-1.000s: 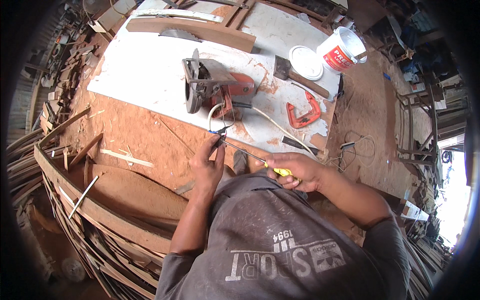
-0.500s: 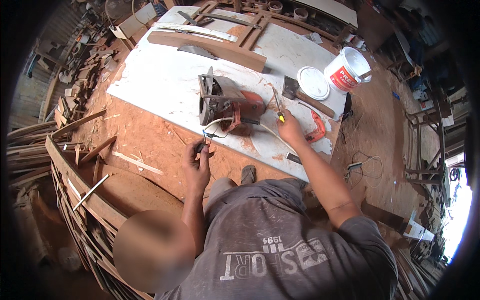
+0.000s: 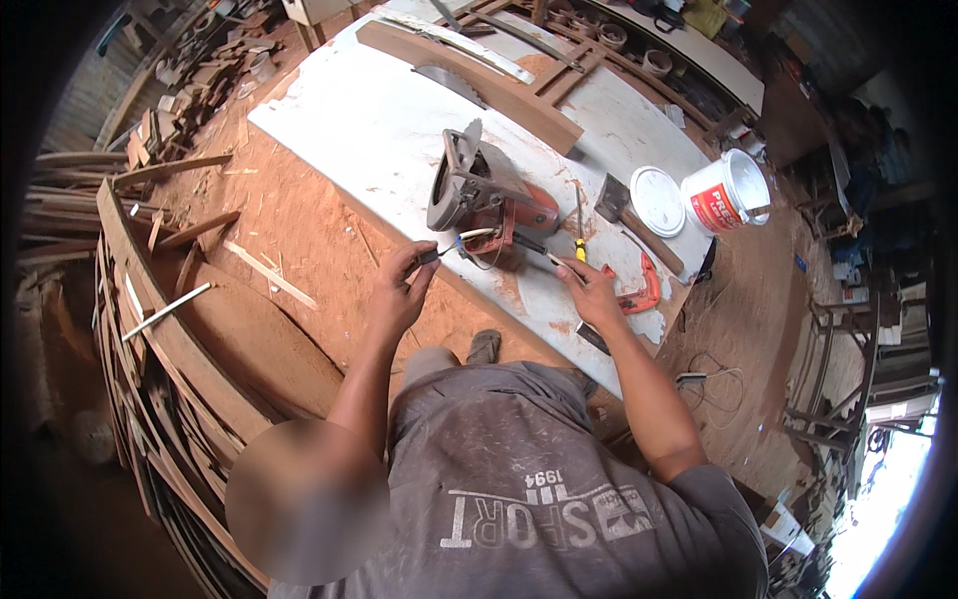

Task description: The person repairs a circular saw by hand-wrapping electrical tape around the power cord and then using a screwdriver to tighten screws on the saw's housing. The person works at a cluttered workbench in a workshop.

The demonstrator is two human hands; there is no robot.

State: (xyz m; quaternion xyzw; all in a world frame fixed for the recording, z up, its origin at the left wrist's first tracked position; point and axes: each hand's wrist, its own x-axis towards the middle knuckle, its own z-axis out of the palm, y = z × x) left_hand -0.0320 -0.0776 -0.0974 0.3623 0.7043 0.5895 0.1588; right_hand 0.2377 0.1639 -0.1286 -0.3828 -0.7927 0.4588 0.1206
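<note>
A worn red and grey circular saw (image 3: 464,190) lies on its side on the white table. From its opened rear part come wires and a pale cable (image 3: 482,233). My left hand (image 3: 401,285), at the table's near edge, pinches a small black part (image 3: 429,256) joined to blue and dark wires. My right hand (image 3: 591,293) is closed on the power cable beside its black sleeve (image 3: 529,243). A screwdriver (image 3: 580,247) with a yellow and black handle lies just beyond my right fingers. The loose red handle cover (image 3: 647,285) rests right of that hand.
A hammer (image 3: 639,222), a white lid (image 3: 658,201) and a white bucket (image 3: 725,190) stand or lie at the table's right. Farther back are a wooden board (image 3: 469,85), a saw blade (image 3: 449,84) and a wooden frame (image 3: 574,75). Stacked timber (image 3: 185,349) fills the left side.
My right hand has put the screwdriver down on the table and taken hold of the cable. The left hand still holds the black part, now nearer the saw. The view has shifted.
</note>
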